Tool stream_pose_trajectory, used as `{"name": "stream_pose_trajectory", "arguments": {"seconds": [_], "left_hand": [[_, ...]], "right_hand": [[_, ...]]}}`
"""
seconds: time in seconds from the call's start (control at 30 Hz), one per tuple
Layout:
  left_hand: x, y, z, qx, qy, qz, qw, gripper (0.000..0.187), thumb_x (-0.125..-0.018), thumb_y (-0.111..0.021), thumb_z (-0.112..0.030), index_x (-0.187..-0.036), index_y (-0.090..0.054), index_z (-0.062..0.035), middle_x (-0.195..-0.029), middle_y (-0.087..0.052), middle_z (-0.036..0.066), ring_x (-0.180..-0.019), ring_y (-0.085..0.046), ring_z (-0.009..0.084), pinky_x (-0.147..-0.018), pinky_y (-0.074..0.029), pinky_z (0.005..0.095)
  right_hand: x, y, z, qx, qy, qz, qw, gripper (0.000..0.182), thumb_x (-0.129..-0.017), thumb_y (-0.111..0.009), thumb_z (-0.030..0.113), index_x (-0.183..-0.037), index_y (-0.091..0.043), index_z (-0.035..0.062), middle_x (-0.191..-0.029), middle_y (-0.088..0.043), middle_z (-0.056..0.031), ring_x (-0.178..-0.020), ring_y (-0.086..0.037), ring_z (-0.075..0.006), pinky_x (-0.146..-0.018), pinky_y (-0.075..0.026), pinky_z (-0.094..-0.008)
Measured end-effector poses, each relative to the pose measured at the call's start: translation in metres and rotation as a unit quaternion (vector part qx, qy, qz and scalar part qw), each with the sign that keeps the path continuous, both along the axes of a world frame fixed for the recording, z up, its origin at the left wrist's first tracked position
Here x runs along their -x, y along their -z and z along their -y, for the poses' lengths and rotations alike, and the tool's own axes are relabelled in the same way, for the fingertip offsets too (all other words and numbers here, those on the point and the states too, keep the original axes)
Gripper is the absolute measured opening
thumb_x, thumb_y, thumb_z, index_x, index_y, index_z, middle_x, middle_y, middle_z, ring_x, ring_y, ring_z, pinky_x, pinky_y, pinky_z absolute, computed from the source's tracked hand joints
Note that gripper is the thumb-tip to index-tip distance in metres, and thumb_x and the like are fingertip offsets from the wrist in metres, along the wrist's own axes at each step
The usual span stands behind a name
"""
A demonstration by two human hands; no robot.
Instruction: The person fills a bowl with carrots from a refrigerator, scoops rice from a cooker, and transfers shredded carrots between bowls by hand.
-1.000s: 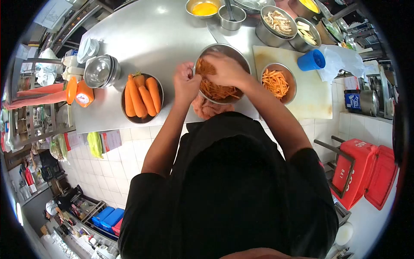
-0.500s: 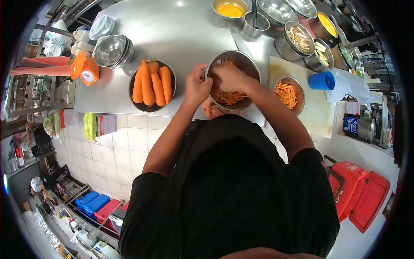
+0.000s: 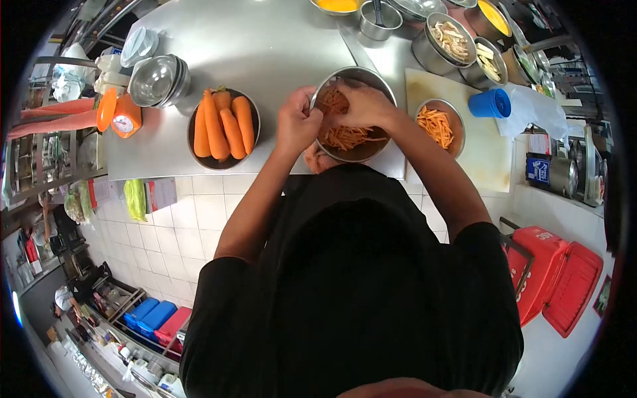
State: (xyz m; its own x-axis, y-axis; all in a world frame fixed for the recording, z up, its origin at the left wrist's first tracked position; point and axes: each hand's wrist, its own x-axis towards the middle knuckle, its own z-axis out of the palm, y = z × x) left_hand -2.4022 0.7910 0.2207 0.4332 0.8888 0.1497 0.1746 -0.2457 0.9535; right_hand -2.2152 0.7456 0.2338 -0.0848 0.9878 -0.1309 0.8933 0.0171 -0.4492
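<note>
Left hand point(image 3: 296, 125) clenched on the near rim of a round steel bowl point(image 3: 378, 149) at the steel table's point(image 3: 265, 46) near edge. Right hand point(image 3: 363, 106) inside the bowl, grasping orange carrot shreds point(image 3: 345, 137). Just left, a bowl of whole carrots point(image 3: 222, 127). Right, a smaller bowl of carrot strips point(image 3: 438, 124) on a pale cutting board point(image 3: 488, 156).

Commercial kitchen (steel counter point(image 3: 265, 46), prep bowls point(image 3: 156, 79))

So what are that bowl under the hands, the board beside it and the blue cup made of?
The bowl looks like stainless steel: grey, shiny, with a thin bright rim. The board seems plastic, maybe wood: pale cream, matt and flat. The blue cup is probably plastic: even solid colour with a dull sheen.
</note>
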Motion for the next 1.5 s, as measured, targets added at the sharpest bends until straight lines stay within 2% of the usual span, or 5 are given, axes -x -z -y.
{"name": "stream_pose_trajectory", "arguments": {"seconds": [0.1,0.83,1.1,1.23,1.5], "left_hand": [[-0.008,-0.01,0.003,-0.02,0.0,-0.01,1.0,0.03,-0.076,-0.058,0.001,-0.106,-0.062,0.0009,-0.06,-0.04,-0.001,-0.054,-0.04,0.007,-0.05,-0.036,0.0259],[0.004,0.016,-0.005,0.016,-0.038,0.016,0.999,0.034,-0.075,-0.058,0.003,-0.109,-0.062,0.0021,-0.062,-0.041,-0.003,-0.056,-0.038,0.0055,-0.05,-0.033,0.0227],[-0.007,0.032,-0.008,-0.01,-0.05,0.058,0.997,0.02,-0.072,-0.061,0.005,-0.065,-0.044,-0.0021,-0.06,-0.04,0.0,-0.069,-0.052,0.0138,-0.077,-0.049,0.0327],[-0.008,0.028,-0.004,0.047,-0.062,0.05,0.996,0.018,-0.074,-0.059,0.004,-0.093,-0.062,0.0027,-0.061,-0.04,-0.004,-0.059,-0.043,0.0065,-0.057,-0.041,0.0235],[-0.005,0.038,-0.008,0.05,-0.052,0.077,0.994,0.034,-0.077,-0.056,0.006,-0.11,-0.059,0.0049,-0.065,-0.042,-0.006,-0.056,-0.036,0.0025,-0.05,-0.03,0.0201]], "right_hand": [[0.014,0.016,0.01,0.147,0.04,-0.042,0.987,0.085,-0.072,-0.07,0.043,-0.146,-0.036,0.0208,-0.145,-0.033,-0.0309,-0.123,-0.05,-0.0459,-0.101,-0.045,-0.0462],[0.0,0.009,0.03,-0.083,0.158,-0.242,0.954,0.055,-0.065,-0.075,0.011,-0.118,-0.06,0.0086,-0.106,-0.06,-0.0154,-0.103,-0.06,-0.0325,-0.091,-0.048,-0.0373],[-0.009,-0.015,0.041,-0.201,0.227,-0.364,0.88,0.052,-0.067,-0.074,0.006,-0.117,-0.061,0.0013,-0.113,-0.063,-0.0148,-0.106,-0.061,-0.0241,-0.094,-0.047,-0.032],[-0.037,-0.042,0.067,-0.18,0.297,-0.475,0.808,0.051,-0.068,-0.075,0.004,-0.116,-0.059,0.0004,-0.111,-0.063,-0.0135,-0.106,-0.06,-0.021,-0.093,-0.047,-0.0334],[-0.127,0.014,0.152,-0.323,0.313,-0.047,0.892,0.052,-0.068,-0.073,0.001,-0.118,-0.057,0.0032,-0.111,-0.059,-0.0142,-0.108,-0.058,-0.0305,-0.094,-0.047,-0.0379]]}}
